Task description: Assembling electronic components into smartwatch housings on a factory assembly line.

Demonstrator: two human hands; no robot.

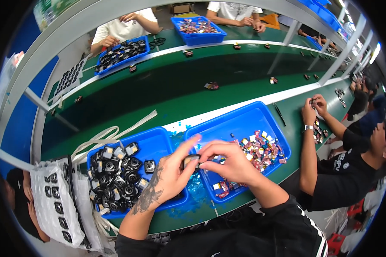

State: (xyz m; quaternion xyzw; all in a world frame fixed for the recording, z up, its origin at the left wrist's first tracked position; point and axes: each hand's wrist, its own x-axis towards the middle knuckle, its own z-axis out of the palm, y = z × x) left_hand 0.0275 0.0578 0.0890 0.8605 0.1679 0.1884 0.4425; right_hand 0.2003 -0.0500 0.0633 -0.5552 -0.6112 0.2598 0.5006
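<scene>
Over the gap between two blue trays, my left hand (172,170) and my right hand (229,162) meet, both closed with fingertips on one small dark housing (190,160). It shows a pale patch, and my fingers hide much of it. The left blue tray (162,136) carries a heap of black square housings (116,182) with round lens-like fronts, some showing pale grey squares. One housing (149,166) lies apart from the heap. In the right blue tray (227,115) are many small circuit assemblies (261,152) in red, white and yellow, partly behind my right hand.
Beyond the trays runs a green conveyor belt (167,100) with scattered parts. White straps (116,135) lie behind the left tray. A black pen-like tool (279,114) rests right of the trays. A co-worker (330,167) works at right. A wrapped tray (55,201) stands at left.
</scene>
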